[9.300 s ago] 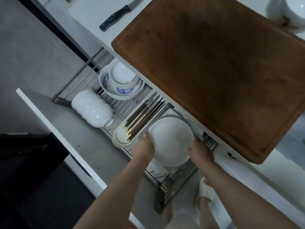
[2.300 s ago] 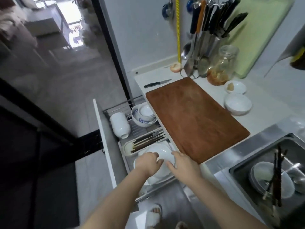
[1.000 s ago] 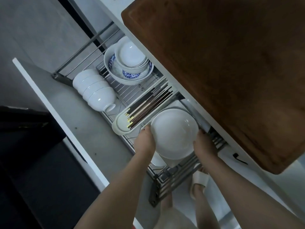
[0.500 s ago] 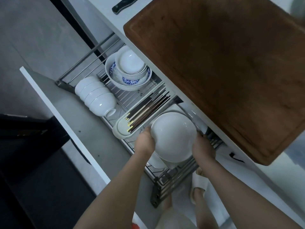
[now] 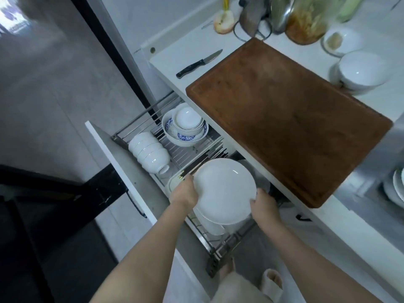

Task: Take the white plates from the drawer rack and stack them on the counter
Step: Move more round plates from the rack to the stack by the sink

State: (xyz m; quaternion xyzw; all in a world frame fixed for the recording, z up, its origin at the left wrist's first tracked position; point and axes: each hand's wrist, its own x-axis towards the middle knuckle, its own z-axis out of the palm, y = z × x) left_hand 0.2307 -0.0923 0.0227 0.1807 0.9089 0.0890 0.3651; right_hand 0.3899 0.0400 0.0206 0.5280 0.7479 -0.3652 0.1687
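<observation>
A stack of white plates (image 5: 225,190) is held over the near end of the pulled-out wire drawer rack (image 5: 220,243). My left hand (image 5: 184,191) grips its left rim and my right hand (image 5: 263,205) grips its right rim. More white dishes (image 5: 211,225) sit in the rack under the stack, partly hidden by it. The white counter (image 5: 166,64) runs to the right of the drawer.
A large wooden cutting board (image 5: 284,119) covers most of the counter, with a black-handled knife (image 5: 197,63) beyond it. White bowls (image 5: 360,72) stand at the far right. In the rack lie stacked cups (image 5: 150,154), nested bowls (image 5: 185,125) and chopsticks (image 5: 209,156).
The plate stack has lifted higher out of the rack with both hands still on its rims. My head has tilted up, bringing the counter's back and bowls into view.
</observation>
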